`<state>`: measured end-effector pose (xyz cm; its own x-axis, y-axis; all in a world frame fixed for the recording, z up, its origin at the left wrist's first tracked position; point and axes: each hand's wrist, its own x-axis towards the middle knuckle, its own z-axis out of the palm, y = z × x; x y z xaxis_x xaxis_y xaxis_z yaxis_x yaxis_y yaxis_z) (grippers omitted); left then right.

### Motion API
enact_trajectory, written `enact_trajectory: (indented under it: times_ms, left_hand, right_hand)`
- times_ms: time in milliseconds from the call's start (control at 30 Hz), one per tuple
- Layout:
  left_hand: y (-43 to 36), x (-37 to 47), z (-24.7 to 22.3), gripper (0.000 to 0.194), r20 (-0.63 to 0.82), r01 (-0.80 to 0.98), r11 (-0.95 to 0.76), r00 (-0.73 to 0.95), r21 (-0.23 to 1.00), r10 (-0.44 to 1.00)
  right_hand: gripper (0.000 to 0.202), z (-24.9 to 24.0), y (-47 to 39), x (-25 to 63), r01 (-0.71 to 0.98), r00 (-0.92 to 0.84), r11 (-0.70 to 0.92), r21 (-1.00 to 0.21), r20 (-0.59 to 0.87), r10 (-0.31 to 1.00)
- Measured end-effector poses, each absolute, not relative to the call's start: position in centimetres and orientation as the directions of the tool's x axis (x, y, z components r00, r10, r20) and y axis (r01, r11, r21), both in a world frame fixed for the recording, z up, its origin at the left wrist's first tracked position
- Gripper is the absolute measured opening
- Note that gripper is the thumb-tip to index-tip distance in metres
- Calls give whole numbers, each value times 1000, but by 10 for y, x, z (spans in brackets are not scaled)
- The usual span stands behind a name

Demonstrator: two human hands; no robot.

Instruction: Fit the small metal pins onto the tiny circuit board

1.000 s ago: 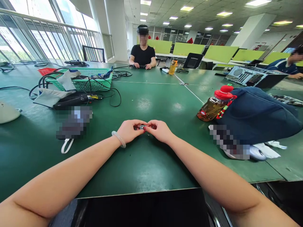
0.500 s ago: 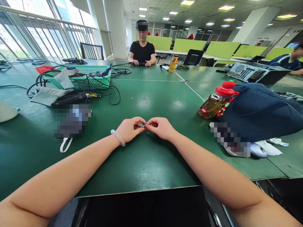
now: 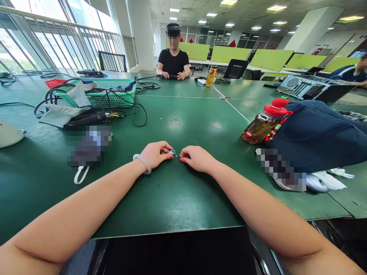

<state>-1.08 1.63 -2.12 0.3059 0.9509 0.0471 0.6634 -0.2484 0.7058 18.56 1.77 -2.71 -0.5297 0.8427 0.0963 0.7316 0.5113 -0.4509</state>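
Observation:
Close above the green table, my two hands face each other with a narrow gap between the fingertips. My left hand, with a pale bangle at the wrist, pinches a small silvery metal piece between thumb and fingers. Its exact kind is too small to make out. Between thumb and forefinger of my right hand a tiny thin silvery piece sticks out toward the left. The two pieces are apart.
Left stand a green basket with gloves and black cables, and a dark pouch. Right are a red-lidded bottle, a navy bag and a mouse. Across the table sits a person; an opened computer case lies far right.
My hands have moved apart, the right one slightly down and to the right. The thin piece in my right fingers is now separate from the silvery piece in my left.

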Motion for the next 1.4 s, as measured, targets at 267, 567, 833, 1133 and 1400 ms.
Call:
enact_trajectory:
  times_ms: [267,567,833,1133,1400]
  left_hand:
    - [12,-8,-18,22,33,641,-272,359,717,933]
    - [6,-4,-17,25,66,485,-287,423,826,904]
    - [6,-5,-17,25,46,437,-261,444,861,895]
    - [10,-6,-16,27,38,387,-196,380,901,924]
    - [24,-11,-22,37,-30,262,-22,192,965,981]
  right_hand:
    - [9,-24,13,182,665,-530,571,-481,233,815]
    - [7,-21,9,178,572,-490,586,-574,333,805]
    - [7,-19,7,178,511,-417,465,-723,265,869]
    - [26,-21,14,180,350,-329,288,-891,171,929]
    - [19,-33,-2,164,629,-608,655,-419,261,750]
